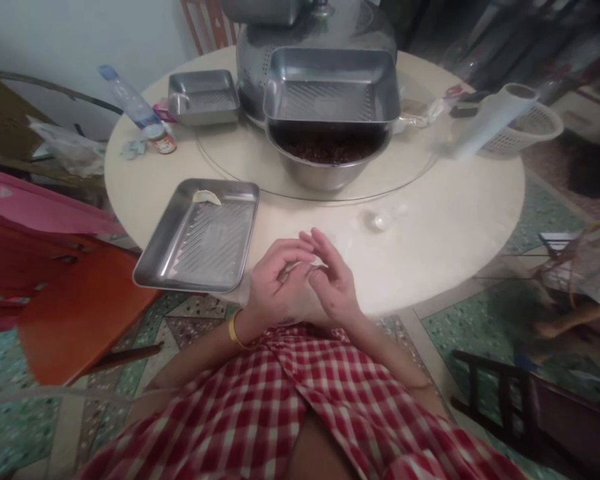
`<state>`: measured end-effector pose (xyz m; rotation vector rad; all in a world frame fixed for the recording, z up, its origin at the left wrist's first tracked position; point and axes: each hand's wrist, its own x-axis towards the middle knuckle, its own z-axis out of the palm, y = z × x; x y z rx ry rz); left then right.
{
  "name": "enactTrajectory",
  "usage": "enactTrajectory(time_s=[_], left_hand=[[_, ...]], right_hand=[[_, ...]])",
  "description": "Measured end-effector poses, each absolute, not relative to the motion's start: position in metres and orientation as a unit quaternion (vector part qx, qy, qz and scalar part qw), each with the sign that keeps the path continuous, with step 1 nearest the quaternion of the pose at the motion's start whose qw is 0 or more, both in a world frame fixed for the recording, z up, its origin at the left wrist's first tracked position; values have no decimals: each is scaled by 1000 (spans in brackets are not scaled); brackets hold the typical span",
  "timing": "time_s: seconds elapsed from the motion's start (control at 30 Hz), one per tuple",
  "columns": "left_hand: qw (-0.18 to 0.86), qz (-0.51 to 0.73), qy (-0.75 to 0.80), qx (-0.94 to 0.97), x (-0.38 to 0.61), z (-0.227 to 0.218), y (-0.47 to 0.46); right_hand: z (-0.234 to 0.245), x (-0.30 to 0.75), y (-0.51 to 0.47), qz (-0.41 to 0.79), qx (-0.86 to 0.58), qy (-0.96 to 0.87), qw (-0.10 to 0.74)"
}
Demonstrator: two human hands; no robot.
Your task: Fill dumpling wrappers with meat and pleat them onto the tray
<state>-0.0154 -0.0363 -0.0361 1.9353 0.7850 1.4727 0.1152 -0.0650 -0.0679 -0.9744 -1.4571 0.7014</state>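
Observation:
My left hand (283,277) and my right hand (333,277) meet over the near table edge, fingers curled in and thumbs close together. Between them they pinch a dumpling (305,265); only a pale bit of its wrapper shows, and the fingers hide the rest. Left of my hands, a shallow metal tray (180,267) holds one folded pale dumpling (207,197) near its far edge. Beyond my hands stands a metal bowl (325,177) of dark filling (325,148). A small white lump, apparently dough (379,221), lies on the table to the right.
A deep metal pan (330,87) rests over the bowl's far part. Farther left are a smaller metal pan (203,113), a plastic bottle (135,103) and a small jar (161,141). A white roll (500,120) leans by a basket (535,130) at right. Chairs flank the table (445,240).

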Motion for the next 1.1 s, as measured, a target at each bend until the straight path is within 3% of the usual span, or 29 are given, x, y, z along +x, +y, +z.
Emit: enactTrajectory(time_s=[0.17,0.37,0.47,0.73,0.97,1.1], left_hand=[[211,528,290,770,-24,-35,-33],[295,510,314,745,-28,-33,-27],[285,498,314,757,-29,-36,-24],[82,364,239,897,-46,-14,-2],[-77,343,141,925,-41,-3,7],[-77,344,166,921,-39,-5,4]], right_hand=[[-66,112,-67,376,-396,-610,574],[-61,117,-66,468,-365,-588,549],[-62,117,-66,493,-374,-566,546],[-62,117,-64,448,-432,-578,528],[-64,116,-64,408,-448,-589,535],[-65,116,-64,410,-450,-578,544]])
